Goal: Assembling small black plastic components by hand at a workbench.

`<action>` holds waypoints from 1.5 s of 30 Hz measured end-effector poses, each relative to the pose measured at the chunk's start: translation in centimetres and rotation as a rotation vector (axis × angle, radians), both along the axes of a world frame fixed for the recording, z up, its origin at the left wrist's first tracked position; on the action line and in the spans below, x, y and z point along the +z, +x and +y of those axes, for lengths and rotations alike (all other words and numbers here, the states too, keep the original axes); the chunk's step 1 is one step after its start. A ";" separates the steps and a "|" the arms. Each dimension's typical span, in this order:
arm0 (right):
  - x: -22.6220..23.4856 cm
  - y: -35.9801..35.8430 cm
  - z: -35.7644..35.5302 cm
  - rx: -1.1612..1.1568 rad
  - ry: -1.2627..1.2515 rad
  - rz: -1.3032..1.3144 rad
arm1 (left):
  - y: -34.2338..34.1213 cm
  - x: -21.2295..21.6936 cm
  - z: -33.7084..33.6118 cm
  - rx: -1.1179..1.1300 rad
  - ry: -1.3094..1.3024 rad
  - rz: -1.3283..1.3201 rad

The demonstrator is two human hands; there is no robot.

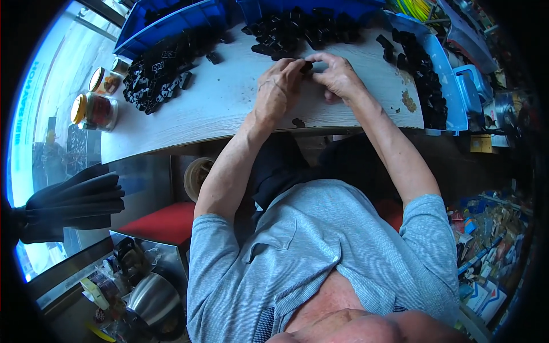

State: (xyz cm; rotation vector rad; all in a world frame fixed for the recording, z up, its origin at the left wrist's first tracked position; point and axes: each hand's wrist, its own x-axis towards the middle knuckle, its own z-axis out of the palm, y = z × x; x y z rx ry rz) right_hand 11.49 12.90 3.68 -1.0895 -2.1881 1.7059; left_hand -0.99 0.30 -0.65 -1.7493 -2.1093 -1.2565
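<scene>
Head view: hands [275, 91] [341, 79] pinching small black part [307, 67]; light-blue tray [455, 106] at right holding black pieces [430, 86]

The left hand [278, 91] and right hand [338, 80] meet over a white wood-grain table [200, 123], holding a small black part [307, 67] between them. Black plastic pieces [157, 74] lie heaped at left, near a blue bin [130, 35] and a yellow-lidded jar [96, 111].

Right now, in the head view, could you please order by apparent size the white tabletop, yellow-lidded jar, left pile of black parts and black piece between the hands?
1. White tabletop
2. Left pile of black parts
3. Yellow-lidded jar
4. Black piece, partly covered; its visible part looks smallest
</scene>
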 end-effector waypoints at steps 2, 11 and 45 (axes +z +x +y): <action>-0.4 -0.2 0.2 0.023 0.038 -0.042 | -0.1 -0.1 0.1 0.023 0.014 0.022; 0.0 -0.4 0.0 0.106 0.072 -0.030 | 0.4 -0.2 -0.6 0.031 -0.025 0.077; -0.3 -0.9 -0.2 0.132 0.126 -0.085 | 0.5 0.6 -3.2 0.008 -0.240 0.360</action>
